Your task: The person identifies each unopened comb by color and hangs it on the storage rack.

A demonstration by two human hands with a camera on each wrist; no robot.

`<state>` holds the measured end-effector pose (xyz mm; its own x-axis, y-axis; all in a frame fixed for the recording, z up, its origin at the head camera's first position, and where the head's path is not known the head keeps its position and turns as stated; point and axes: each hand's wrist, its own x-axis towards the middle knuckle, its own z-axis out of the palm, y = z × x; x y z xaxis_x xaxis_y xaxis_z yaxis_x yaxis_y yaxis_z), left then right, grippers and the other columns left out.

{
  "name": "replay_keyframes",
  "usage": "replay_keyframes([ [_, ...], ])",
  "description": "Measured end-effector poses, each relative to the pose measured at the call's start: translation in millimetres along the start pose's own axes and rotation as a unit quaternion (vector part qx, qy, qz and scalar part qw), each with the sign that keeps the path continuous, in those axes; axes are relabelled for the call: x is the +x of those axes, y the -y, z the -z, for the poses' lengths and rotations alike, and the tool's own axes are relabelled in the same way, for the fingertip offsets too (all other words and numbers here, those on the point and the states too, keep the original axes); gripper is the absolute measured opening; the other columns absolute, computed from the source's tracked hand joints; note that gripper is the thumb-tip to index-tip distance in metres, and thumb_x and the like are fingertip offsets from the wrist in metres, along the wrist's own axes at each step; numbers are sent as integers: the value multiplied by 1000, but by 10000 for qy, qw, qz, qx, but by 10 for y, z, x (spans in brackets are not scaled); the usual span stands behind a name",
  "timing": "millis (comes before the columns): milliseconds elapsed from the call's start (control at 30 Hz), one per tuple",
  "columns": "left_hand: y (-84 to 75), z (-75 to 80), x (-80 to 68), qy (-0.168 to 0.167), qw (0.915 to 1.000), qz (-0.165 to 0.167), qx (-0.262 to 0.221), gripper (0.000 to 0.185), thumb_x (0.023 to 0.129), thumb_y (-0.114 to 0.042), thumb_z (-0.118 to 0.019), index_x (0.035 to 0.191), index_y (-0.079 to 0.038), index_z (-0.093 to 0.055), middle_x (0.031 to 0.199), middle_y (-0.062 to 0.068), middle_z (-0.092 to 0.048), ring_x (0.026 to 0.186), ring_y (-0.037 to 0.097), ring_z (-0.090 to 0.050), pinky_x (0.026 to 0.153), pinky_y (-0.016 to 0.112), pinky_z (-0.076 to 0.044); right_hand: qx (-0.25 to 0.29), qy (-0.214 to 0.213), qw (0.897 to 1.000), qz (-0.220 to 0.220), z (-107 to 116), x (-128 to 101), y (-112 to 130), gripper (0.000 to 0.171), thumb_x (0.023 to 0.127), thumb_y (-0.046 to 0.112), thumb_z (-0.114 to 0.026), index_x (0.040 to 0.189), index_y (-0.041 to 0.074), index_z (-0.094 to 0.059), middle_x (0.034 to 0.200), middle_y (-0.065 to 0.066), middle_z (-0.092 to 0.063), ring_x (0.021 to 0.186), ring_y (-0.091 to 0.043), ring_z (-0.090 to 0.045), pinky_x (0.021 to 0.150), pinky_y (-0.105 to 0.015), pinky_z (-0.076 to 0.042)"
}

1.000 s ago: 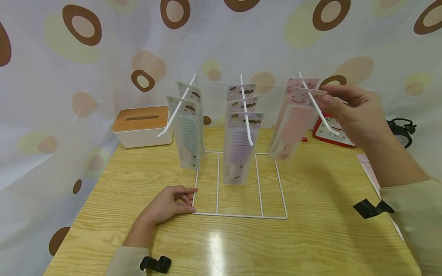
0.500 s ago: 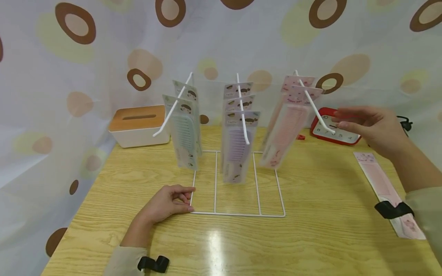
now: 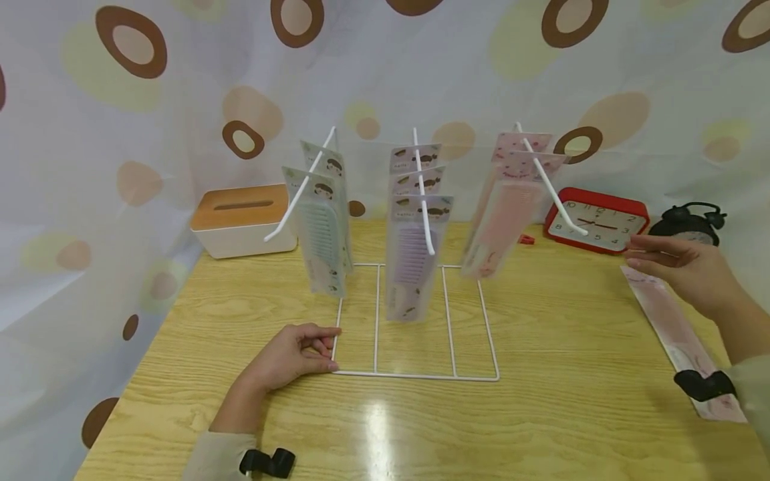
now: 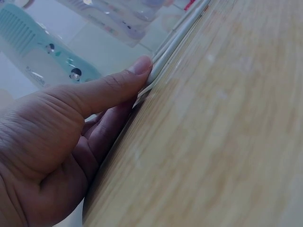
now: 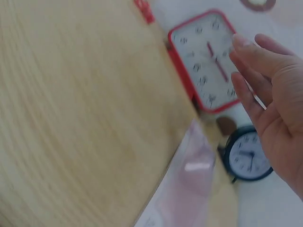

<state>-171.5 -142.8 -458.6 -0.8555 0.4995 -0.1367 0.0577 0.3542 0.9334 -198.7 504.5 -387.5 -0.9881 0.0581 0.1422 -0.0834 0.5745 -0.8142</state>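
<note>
A white wire display rack [image 3: 415, 376] stands on the table, with three prongs jutting forward. My left hand [image 3: 295, 357] holds its base at the front left corner, thumb on the wire in the left wrist view. Packaged combs hang from the prongs: green combs [image 3: 323, 234] on the left, purple combs [image 3: 415, 257] in the middle, pink combs [image 3: 505, 207] on the right. My right hand [image 3: 692, 270] holds nothing, fingers extended, above the far end of another packaged pink comb [image 3: 668, 321] that lies on the table at the right.
A white tissue box [image 3: 246, 234] with a wooden lid stands at the back left. Towards the back right are a red clock [image 3: 595, 220], a black alarm clock [image 3: 692, 220] and a small red clip [image 3: 526, 239]. A patterned curtain [image 3: 385, 73] hangs behind the wooden table [image 3: 541, 414].
My right hand let go of the front pink comb on the right prong and moved right and down towards the comb on the table. My left hand stayed at the rack.
</note>
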Motion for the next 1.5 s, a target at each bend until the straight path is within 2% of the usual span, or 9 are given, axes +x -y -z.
replay_keyframes([
  [200, -38, 16, -7, 79, 10000, 26, -45, 60, 81, -16, -84, 135, -2, -61, 104, 14, -64, 88, 14, -64, 73, 21, -55, 249, -160, 9993, -241, 55, -120, -459, 43, 92, 6, -70, 134, 3, -62, 101, 35, -66, 90, 18, -63, 72, -7, -53],
  [467, -48, 9, -4, 84, 10000, -6, -52, 59, 81, -16, -84, 134, -1, -62, 104, 14, -63, 87, 13, -64, 73, 20, -55, -929, -268, 9931, -663, 84, -201, -747, 54, 95, 29, -69, 143, 9, -56, 111, 46, -50, 107, 28, -41, 75, 4, -39],
  [767, -44, 17, 0, 100, 9999, -12, -81, 59, 81, -15, -84, 135, -1, -61, 104, 15, -63, 87, 12, -64, 72, 20, -55, -2264, 710, 9713, -165, 127, -107, -729, 69, 92, 41, -72, 151, 15, -47, 153, 2, -47, 120, 24, -32, 85, 8, -21],
  [867, -51, 24, 7, 101, 9999, -33, -98, 60, 81, -15, -84, 135, 0, -61, 104, 15, -63, 87, 11, -64, 73, 20, -55, -2436, 976, 9647, -213, 115, -54, -675, 73, 91, 41, -73, 152, 14, -44, 151, -21, -46, 139, -15, -42, 101, -7, -29],
  [967, -65, 34, 18, 98, 9999, -68, -71, 60, 81, -15, -84, 135, 0, -61, 104, 14, -64, 87, 11, -64, 73, 20, -55, -2563, 1120, 9597, -281, 89, 0, -620, 76, 89, 41, -75, 151, 8, -44, 147, -33, -43, 127, -50, -42, 107, -41, -37],
  [1100, -83, 44, 38, 88, 9998, -141, -60, 60, 81, -14, -84, 134, 1, -61, 104, 14, -64, 87, 10, -64, 73, 20, -56, -2410, 1234, 9614, -496, 60, 49, -568, 83, 85, 42, -79, 149, 1, -44, 150, -37, -36, 133, -57, -34, 101, -69, -32],
  [1233, -81, 32, 55, 50, 9998, -154, -91, 59, 81, -13, -84, 133, 0, -62, 105, 15, -64, 87, 10, -64, 74, 21, -56, -2249, 957, 9677, -615, 26, 39, -533, 77, 86, 43, -78, 145, 3, -48, 139, -28, -47, 120, -45, -47, 92, -55, -48],
  [1367, -51, 4, 53, 51, 9998, -70, -155, 59, 80, -14, -85, 133, 0, -62, 105, 14, -63, 87, 11, -64, 74, 21, -56, -1521, 555, 9849, -612, -44, -51, -498, 58, 89, 34, -76, 136, 5, -58, 109, 14, -61, 89, -8, -54, 65, -21, -48],
  [1500, -10, -4, 20, 40, 9997, 6, -232, 60, 80, -13, -84, 134, 2, -61, 104, 15, -62, 86, 11, -64, 73, 20, -56, -510, 239, 9969, -554, -148, -139, -369, 41, 91, 21, -76, 129, 11, -66, 96, 38, -61, 84, 13, -57, 67, -9, -50],
])
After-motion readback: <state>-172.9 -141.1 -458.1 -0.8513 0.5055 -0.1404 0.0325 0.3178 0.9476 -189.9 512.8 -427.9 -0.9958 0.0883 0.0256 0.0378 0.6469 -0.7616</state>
